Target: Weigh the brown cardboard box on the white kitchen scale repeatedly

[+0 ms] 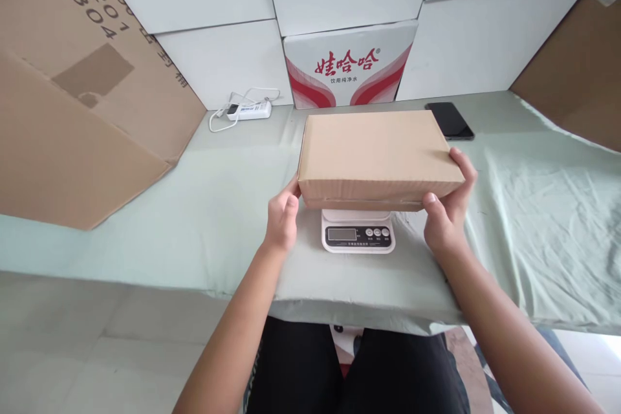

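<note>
A closed brown cardboard box is held level between my two hands, over a white digital scale. My left hand grips the box's near left corner, thumb in front and fingers behind its side. At the near right end, my right hand wraps round the box, thumb on the front face and fingers along the right side. The scale's display and buttons show below the box, and its weighing plate is mostly hidden. Whether the box touches the plate I cannot tell.
A black phone lies behind the box to the right. On the back left is a white power strip with a cable. Large cardboard sheets flank the cloth-covered table. A white-and-red carton stands at the back wall.
</note>
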`<state>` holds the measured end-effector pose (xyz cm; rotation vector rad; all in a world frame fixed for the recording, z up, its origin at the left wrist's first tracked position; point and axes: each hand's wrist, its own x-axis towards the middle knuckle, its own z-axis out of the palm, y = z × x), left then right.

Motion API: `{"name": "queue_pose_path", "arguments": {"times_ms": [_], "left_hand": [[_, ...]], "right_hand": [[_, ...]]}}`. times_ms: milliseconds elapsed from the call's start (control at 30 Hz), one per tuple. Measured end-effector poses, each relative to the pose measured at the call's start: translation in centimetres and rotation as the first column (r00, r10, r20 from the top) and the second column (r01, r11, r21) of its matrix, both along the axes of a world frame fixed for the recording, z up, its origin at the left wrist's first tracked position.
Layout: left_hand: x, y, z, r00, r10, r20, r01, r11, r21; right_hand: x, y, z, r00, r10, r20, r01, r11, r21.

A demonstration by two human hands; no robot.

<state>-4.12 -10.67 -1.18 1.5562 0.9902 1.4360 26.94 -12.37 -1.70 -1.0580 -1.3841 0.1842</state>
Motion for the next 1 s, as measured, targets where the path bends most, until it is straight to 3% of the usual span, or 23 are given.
{"name": "queue_pose_path", "arguments": {"times_ms": [400, 767, 900, 1000], "left_hand": [[0.0, -0.2, 0.2, 1.000, 0.001, -0.008, -0.001, 1.000, 0.027], [0.1, -0.2, 0.4, 1.000, -0.005, -0.017, 0.006, 1.000, 0.023], [0.2, -0.3, 0.6, 0.999, -0.034, -0.037, 0.035, 0.999, 0.030], [0.2, 0.2, 1.8, 1.000, -0.020, -0.009, 0.021, 0.996, 0.090]], "right_hand": [[-0.3, 0.1, 0.9, 0.999, -0.010, -0.045, 0.010, 1.000, 0.000], [0.7, 0.8, -0.5, 0.998, -0.020, -0.062, 0.023, 0.998, 0.055], [0.1, 0.0, 0.6, 1.000, -0.006, 0.018, 0.005, 0.998, 0.063], [-0.4, -0.1, 3.3, 0.998, 0.061, 0.014, -0.062, 0.992, 0.110]]}}
